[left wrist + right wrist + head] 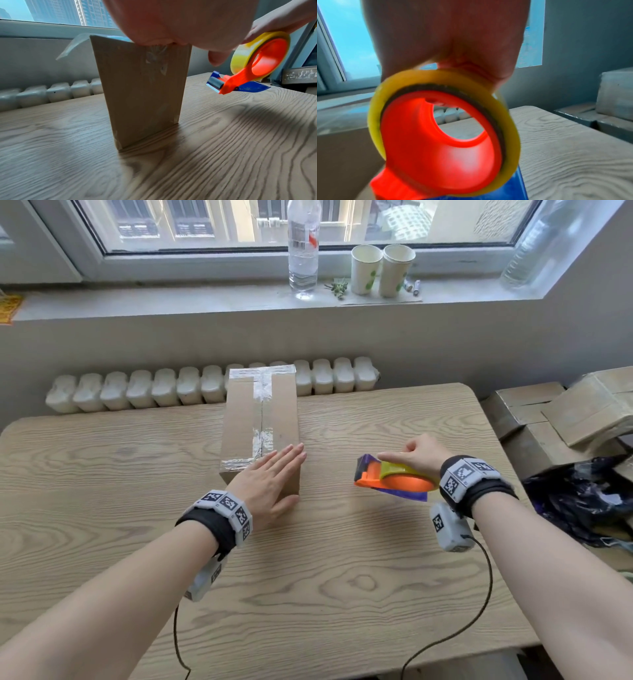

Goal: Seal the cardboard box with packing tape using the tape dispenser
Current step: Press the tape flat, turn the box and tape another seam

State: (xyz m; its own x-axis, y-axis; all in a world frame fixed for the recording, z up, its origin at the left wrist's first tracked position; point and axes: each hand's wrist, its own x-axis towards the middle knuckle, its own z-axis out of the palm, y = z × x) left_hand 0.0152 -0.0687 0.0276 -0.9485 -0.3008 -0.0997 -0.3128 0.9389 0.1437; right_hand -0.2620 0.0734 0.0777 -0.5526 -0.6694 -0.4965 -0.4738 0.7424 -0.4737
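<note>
A tall cardboard box (245, 419) lies lengthwise on the wooden table (102, 474), with clear tape along its top seam and across both ends. My left hand (274, 477) lies flat on the box's near right corner, fingers straight. In the left wrist view the box (140, 88) stands under my palm (171, 23), and a loose tape end (72, 46) sticks out at its far left. My right hand (418, 455) grips the orange and blue tape dispenser (394, 479) with its yellowish roll, held in the air right of the box. The dispenser (440, 135) fills the right wrist view.
A radiator (137, 392) runs behind the table. On the windowsill stand a plastic bottle (303, 248) and two paper cups (382, 268). Stacked cardboard boxes (565, 412) and a dark bag (582, 498) sit off the table's right edge. Sensor cables (479, 594) trail from both wrists.
</note>
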